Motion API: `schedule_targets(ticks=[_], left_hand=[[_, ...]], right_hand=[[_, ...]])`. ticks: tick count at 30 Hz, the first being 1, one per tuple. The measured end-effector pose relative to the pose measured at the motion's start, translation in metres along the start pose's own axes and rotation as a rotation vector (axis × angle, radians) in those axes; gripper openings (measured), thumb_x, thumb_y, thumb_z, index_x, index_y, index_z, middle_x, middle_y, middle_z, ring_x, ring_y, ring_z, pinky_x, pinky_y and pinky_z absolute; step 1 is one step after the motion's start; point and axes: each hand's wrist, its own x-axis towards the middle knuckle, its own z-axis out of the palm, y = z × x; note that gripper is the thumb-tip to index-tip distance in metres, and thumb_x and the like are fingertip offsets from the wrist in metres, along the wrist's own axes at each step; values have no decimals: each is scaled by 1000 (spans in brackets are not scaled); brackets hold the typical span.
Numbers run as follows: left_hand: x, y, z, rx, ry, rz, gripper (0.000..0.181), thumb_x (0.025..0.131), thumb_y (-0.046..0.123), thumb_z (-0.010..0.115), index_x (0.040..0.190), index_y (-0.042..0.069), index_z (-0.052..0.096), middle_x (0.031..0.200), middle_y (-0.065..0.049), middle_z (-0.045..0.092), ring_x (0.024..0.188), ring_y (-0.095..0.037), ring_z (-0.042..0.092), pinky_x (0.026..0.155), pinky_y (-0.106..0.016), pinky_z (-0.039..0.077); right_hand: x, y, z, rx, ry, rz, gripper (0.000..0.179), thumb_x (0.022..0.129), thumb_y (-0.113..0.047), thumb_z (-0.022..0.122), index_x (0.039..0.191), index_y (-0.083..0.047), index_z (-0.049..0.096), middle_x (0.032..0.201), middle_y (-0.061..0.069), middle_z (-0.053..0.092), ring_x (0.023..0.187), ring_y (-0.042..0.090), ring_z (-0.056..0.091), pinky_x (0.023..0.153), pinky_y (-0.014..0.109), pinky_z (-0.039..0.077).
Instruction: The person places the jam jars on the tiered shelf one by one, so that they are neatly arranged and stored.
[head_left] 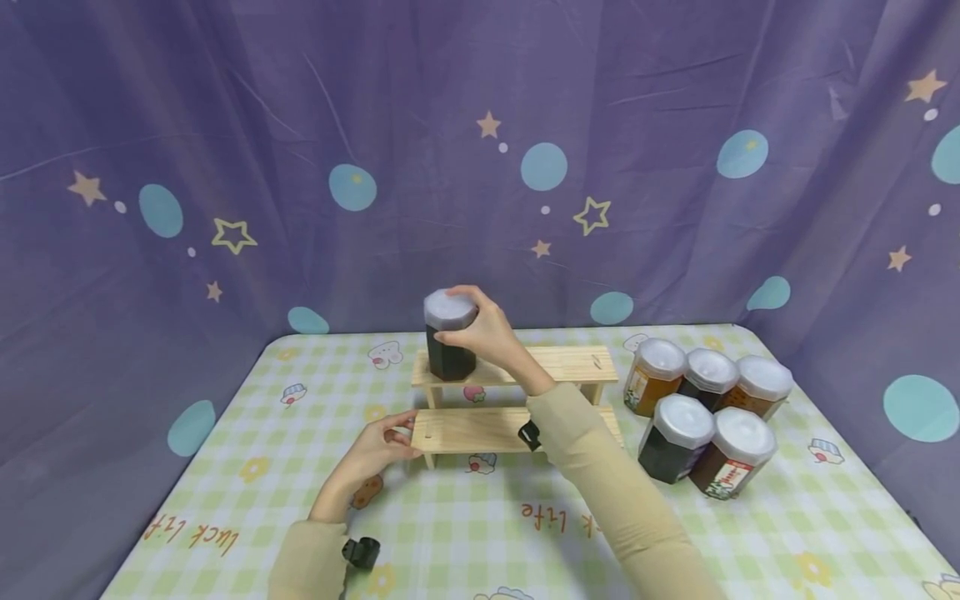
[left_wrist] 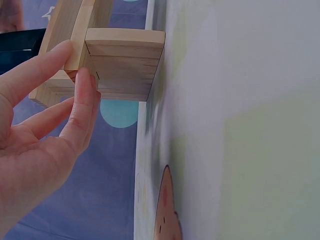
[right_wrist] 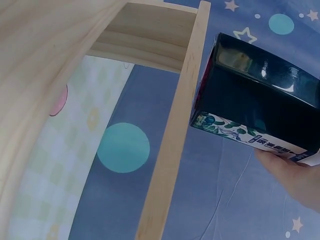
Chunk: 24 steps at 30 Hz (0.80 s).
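Observation:
A pale two-tier wooden rack [head_left: 468,430] stands on the table. At the left end of its upper step is a dark jar [head_left: 452,354] with a whitish lid, upright. My right hand [head_left: 489,333] grips this jar from its right side near the lid. In the right wrist view the dark jar [right_wrist: 260,90] shows a printed label, its base right at the board's edge. The left hand [head_left: 377,448] pinches the left end of the lower step. Thumb and fingers [left_wrist: 82,107] meet at the board's corner in the left wrist view.
To the right of the rack several lidded jars are grouped, among them an amber jar [head_left: 647,392], a dark jar [head_left: 663,454] and a brown jar [head_left: 712,475]. A green checked cloth [head_left: 262,517] covers the table. Behind it hangs a purple curtain [head_left: 435,167].

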Motion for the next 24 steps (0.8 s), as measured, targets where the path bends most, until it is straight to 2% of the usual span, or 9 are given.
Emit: schedule_targets(ticks=[10,24], left_hand=[[-1,2,0,8,6,-2,64,71,-1,68,129,-4,41,110,-18,48,77,-18,53,63,-26,45],[-1,1,-1,-8,-17,9,64,73,0,68,130,-4,40,112,-18,47,79,-19,54,64,-26,45]], right_hand=[[1,1,2,-10,-19,25,62,64,-19,78,119,-17,50,112,12,54,90,22,55,69,29,47],[-3,8,2,26,-71,-2,62,71,-22,74,126,-22,45,118,11,49,96,21,53,73,32,46]])
